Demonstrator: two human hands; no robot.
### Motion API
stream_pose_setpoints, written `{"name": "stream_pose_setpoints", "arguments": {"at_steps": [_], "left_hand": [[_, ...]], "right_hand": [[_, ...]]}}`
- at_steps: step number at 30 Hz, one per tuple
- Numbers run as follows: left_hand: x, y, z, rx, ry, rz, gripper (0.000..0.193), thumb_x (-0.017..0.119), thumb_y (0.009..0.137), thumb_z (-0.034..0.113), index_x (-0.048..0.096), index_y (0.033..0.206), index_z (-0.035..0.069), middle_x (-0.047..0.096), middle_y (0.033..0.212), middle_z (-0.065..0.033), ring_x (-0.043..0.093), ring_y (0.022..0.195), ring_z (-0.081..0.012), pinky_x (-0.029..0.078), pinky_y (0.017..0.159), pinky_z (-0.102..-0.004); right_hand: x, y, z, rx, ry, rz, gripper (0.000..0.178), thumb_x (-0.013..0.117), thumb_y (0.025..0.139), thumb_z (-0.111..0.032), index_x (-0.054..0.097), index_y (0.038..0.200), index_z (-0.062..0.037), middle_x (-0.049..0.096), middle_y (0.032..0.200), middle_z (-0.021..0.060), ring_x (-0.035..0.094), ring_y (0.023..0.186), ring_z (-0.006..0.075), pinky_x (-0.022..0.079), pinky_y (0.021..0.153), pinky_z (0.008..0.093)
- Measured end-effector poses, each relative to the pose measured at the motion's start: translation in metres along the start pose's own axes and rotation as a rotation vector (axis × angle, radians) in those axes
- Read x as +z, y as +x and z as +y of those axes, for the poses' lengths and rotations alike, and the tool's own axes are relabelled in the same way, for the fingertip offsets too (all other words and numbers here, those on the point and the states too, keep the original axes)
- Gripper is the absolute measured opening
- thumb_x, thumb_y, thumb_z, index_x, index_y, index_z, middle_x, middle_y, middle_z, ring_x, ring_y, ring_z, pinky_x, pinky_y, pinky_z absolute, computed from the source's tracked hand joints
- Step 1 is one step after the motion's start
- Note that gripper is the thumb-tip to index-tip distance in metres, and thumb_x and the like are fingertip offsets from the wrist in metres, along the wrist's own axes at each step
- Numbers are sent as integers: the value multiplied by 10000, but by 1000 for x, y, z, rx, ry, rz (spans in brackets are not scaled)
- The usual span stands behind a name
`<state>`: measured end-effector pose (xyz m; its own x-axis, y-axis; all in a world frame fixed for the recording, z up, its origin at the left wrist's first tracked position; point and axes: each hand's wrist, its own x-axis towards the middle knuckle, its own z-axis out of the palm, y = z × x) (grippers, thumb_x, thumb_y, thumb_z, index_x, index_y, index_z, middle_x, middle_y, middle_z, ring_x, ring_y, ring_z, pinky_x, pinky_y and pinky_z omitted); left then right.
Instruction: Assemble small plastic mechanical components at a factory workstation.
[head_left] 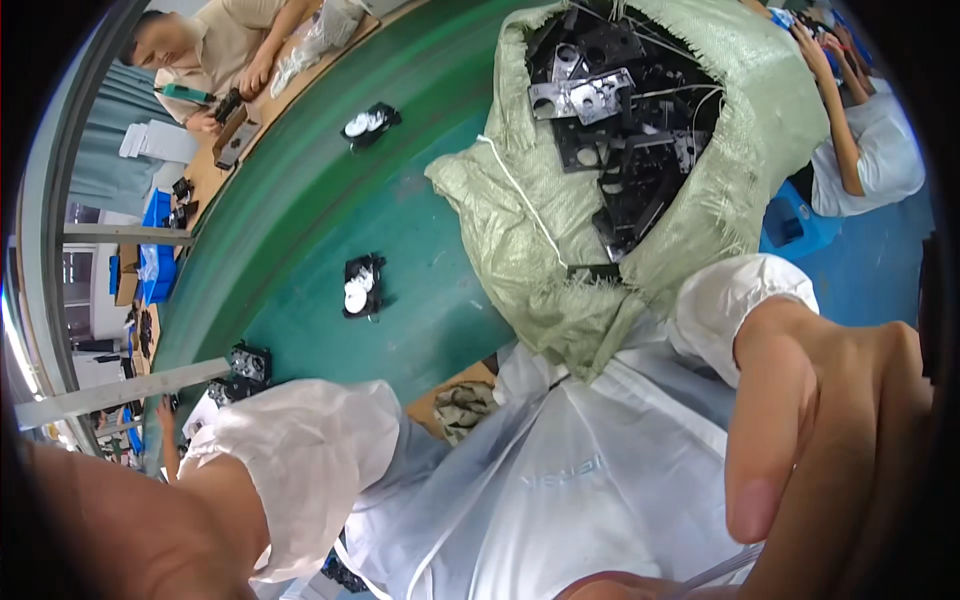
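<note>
- Pale-green sack is gaping open ahead, holding black and silvery plates.
- Right hand is hanging lower right, thumb pointing down; can't tell if pinching.
- Left hand is blurring lower left; can't tell fingers.
- Black units with white discs are lying left of sack.

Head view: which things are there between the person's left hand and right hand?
In the head view, the left white sleeve, then the front of the white garment, show between the left hand and the right hand.
</note>
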<state>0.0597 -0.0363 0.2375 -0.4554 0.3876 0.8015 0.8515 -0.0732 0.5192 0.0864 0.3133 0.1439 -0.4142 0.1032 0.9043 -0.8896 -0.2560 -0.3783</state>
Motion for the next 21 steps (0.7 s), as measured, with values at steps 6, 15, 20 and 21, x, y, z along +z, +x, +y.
{"name": "stream_pose_setpoints", "arguments": {"at_steps": [6, 15, 20, 21], "left_hand": [[-3, -6, -9, 11, -41, 63, 549, 500, 943, 369, 430, 1405, 79, 540, 1121, -94, 489, 892, -236, 372, 802, -392], [-5, -18, -3, 40, -19, 94, 486, 505, 911, 349, 519, 1321, 87, 558, 1034, -72, 457, 836, -219, 331, 772, -384], [-21, -19, 0, 58, -12, 98, 458, 507, 894, 338, 569, 1275, 91, 569, 986, -61, 440, 806, -209, 308, 755, -379], [-18, -20, -2, 56, -16, 98, 453, 508, 890, 336, 579, 1265, 92, 571, 976, -58, 436, 800, -207, 304, 752, -378]], "right_hand": [[5, -8, -1, -25, -8, -27, 144, 721, 783, -19, 696, 876, -126, 645, 846, -77, 543, 685, 16, 328, 609, 159], [5, 3, -39, -132, 29, -52, 159, 731, 782, -20, 698, 896, -126, 647, 872, -70, 548, 715, 26, 334, 632, 174], [13, 15, -39, -74, 0, -66, 168, 737, 781, -21, 699, 907, -126, 648, 887, -66, 551, 731, 31, 337, 644, 182], [14, 14, -32, -52, -9, -73, 170, 738, 781, -21, 699, 909, -125, 648, 890, -65, 552, 734, 32, 338, 647, 184]]}}
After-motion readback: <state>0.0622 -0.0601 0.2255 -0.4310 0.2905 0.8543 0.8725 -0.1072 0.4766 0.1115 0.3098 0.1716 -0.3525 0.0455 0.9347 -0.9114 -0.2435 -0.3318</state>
